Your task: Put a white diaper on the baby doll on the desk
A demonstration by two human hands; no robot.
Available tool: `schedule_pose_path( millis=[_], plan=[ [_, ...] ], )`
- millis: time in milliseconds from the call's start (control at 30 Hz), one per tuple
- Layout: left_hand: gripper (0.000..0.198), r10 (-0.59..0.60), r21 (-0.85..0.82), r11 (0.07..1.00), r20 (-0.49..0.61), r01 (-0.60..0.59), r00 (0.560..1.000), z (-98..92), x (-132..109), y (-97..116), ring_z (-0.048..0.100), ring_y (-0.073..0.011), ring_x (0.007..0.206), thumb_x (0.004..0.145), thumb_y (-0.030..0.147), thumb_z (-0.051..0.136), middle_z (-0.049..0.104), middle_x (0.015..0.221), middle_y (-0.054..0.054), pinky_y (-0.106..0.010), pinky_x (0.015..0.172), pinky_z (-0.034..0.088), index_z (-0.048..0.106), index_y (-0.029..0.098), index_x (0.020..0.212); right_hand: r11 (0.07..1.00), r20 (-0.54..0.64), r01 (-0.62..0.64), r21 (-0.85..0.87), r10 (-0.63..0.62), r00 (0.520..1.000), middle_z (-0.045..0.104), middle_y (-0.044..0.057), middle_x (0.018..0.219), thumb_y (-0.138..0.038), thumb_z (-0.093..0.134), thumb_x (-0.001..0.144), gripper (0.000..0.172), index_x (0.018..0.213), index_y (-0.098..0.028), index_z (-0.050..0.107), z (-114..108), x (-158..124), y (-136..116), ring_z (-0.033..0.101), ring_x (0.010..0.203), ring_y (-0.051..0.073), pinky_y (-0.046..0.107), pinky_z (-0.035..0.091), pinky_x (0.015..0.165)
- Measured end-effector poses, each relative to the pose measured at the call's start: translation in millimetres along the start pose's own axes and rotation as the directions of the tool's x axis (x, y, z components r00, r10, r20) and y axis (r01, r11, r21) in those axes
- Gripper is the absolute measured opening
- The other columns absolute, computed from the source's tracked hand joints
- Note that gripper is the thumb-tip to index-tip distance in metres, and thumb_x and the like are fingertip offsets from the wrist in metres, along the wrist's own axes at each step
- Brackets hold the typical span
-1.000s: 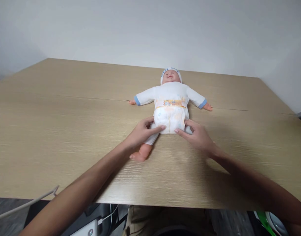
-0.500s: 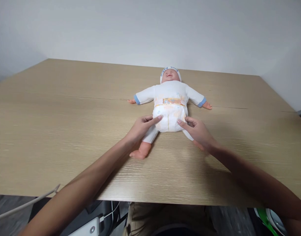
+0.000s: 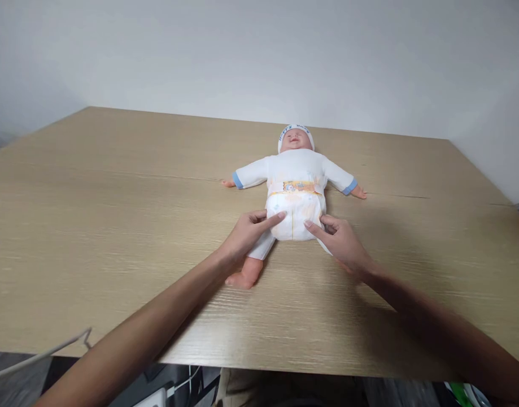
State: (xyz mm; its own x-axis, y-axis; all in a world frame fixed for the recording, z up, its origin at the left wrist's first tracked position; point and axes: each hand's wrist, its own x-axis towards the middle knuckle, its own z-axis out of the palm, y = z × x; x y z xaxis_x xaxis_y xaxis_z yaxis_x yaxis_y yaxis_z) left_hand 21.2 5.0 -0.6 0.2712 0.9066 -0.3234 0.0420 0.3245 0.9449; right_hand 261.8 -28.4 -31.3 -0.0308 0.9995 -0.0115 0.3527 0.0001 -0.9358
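A baby doll [image 3: 296, 169] in a white top and cap lies on its back on the wooden table [image 3: 115, 226], arms spread. It wears a white diaper [image 3: 293, 212] with an orange waistband. My left hand [image 3: 245, 233] pinches the diaper's left leg edge, forefinger stretched across the front. My right hand [image 3: 339, 242] pinches the diaper's right leg edge and covers the doll's leg on that side. The doll's other leg and bare foot [image 3: 241, 278] stick out below my left hand.
A white wall stands behind the table's far edge. Below the near edge I see a white cable [image 3: 39, 355] at the left, a white device [image 3: 151, 399] and a bit of green at the far right [image 3: 457, 389].
My fingers slid from the diaper's bottom edge up to its leg openings. The view shifted a little, so the doll sits slightly lower in the picture.
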Motion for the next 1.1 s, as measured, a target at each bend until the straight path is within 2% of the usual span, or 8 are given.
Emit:
schedule_pose_path(
  millis=[133,267,333,433,533,633,833,1100],
  plan=[
    [0.05,-0.031,-0.028,0.999,0.043,0.032,0.999,-0.7,-5,4,0.071,-0.0216,0.088,0.082,0.06,0.094,0.085,0.104,-0.01,-0.031,0.078,0.051,0.087,0.016,0.103,0.988,0.037,-0.044,0.15,0.039,0.999,0.074,0.003,0.087,-0.071,0.078,0.092,0.048,0.085,-0.024,0.074,1,1,1,0.068,0.091,0.026,0.039,0.055,0.082],
    [0.05,0.003,-0.026,1.0,0.049,-0.001,0.999,-0.3,-7,4,0.071,-0.0219,0.09,0.086,0.06,0.091,0.085,0.104,-0.009,-0.031,0.078,0.05,0.086,0.016,0.11,0.965,0.078,-0.068,0.253,0.05,0.996,0.078,0.005,0.1,-0.068,0.078,0.093,0.043,0.092,-0.025,0.076,1,-1,-1,0.068,0.094,0.025,0.04,0.054,0.088],
    [0.049,0.028,0.001,1.0,0.047,-0.028,0.998,-0.5,-7,2,0.072,-0.0232,0.094,0.088,0.058,0.089,0.085,0.108,-0.01,-0.032,0.081,0.052,0.086,0.016,0.113,0.985,0.058,-0.048,0.168,0.039,0.998,0.073,0.003,0.092,-0.067,0.077,0.094,0.043,0.088,-0.025,0.072,0,-3,-3,0.064,0.086,0.023,0.038,0.052,0.081],
    [0.048,0.087,0.051,0.995,0.056,-0.09,0.995,-2.1,-6,-2,0.074,-0.0265,0.107,0.088,0.054,0.089,0.084,0.12,-0.011,-0.035,0.091,0.055,0.084,0.017,0.119,0.994,0.007,0.006,-0.11,-0.006,1.0,0.063,0.0,0.08,-0.064,0.078,0.094,0.045,0.081,-0.024,0.062,-5,-7,-8,0.056,0.078,0.02,0.034,0.043,0.07],
    [0.051,0.151,0.101,0.982,0.1,-0.161,0.983,-5.4,-6,-6,0.073,-0.0308,0.122,0.087,0.05,0.09,0.082,0.131,-0.011,-0.04,0.103,0.056,0.081,0.019,0.127,0.967,0.038,0.065,-0.247,-0.057,0.998,0.063,0.001,0.081,-0.059,0.077,0.094,0.038,0.087,-0.024,0.065,-10,-9,-13,0.055,0.08,0.022,0.033,0.039,0.069],
    [0.057,0.169,0.17,0.967,0.14,-0.192,0.976,-10.5,-5,-9,0.072,-0.0342,0.129,0.084,0.048,0.092,0.082,0.131,-0.011,-0.045,0.109,0.056,0.078,0.019,0.132,0.962,0.084,0.082,-0.261,-0.062,0.995,0.066,0.001,0.084,-0.055,0.078,0.093,0.033,0.091,-0.023,0.068,-12,-9,-12,0.055,0.08,0.021,0.033,0.039,0.07],
    [0.063,0.179,0.219,0.951,0.195,-0.22,0.964,-17.9,2,-14,0.072,-0.0347,0.132,0.085,0.041,0.09,0.082,0.133,-0.012,-0.049,0.113,0.057,0.071,0.019,0.141,0.96,0.04,0.1,-0.26,-0.093,0.995,0.059,-0.002,0.077,-0.052,0.081,0.091,0.035,0.083,-0.023,0.063,-10,-5,-5,0.049,0.073,0.017,0.032,0.035,0.068],
    [0.067,0.245,0.337,0.898,0.151,-0.283,0.958,-16.7,5,-16,0.07,-0.0372,0.137,0.084,0.043,0.088,0.078,0.141,-0.014,-0.052,0.119,0.054,0.068,0.016,0.142,0.948,0.108,0.145,-0.285,-0.118,0.987,0.048,-0.005,0.069,-0.055,0.08,0.092,0.041,0.079,-0.023,0.057,-20,0,-6,0.038,0.065,0.014,0.031,0.029,0.063]
  ],
)
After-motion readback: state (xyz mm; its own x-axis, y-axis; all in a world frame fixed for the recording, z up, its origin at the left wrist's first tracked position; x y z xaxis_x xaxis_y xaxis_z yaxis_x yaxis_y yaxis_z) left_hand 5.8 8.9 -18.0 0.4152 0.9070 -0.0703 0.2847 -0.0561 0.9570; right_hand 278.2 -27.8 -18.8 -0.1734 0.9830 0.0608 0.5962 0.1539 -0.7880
